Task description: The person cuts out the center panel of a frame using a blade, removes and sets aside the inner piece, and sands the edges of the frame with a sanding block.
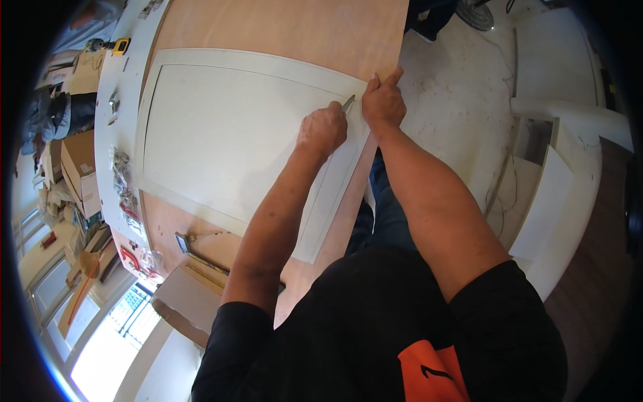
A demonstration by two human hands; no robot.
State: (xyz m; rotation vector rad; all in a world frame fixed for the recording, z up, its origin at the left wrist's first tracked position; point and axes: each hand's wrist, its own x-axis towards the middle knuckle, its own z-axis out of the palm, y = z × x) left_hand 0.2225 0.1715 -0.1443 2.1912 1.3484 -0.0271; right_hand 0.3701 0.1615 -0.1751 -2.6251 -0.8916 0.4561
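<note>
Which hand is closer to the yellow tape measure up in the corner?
Left. The left hand grips a small tool on the white panel, on the tape measure's side. The right hand presses the panel's edge, farther away.

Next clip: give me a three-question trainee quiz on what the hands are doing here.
1. True or false: the left hand grips a slim tool with its tip on the white panel.
2. The right hand rests: A) on the panel's far right corner, B) on the cardboard box, C) in the air.
3. What lies under the white panel?

Key: 1 true. 2 A. 3 a plywood sheet.
</note>
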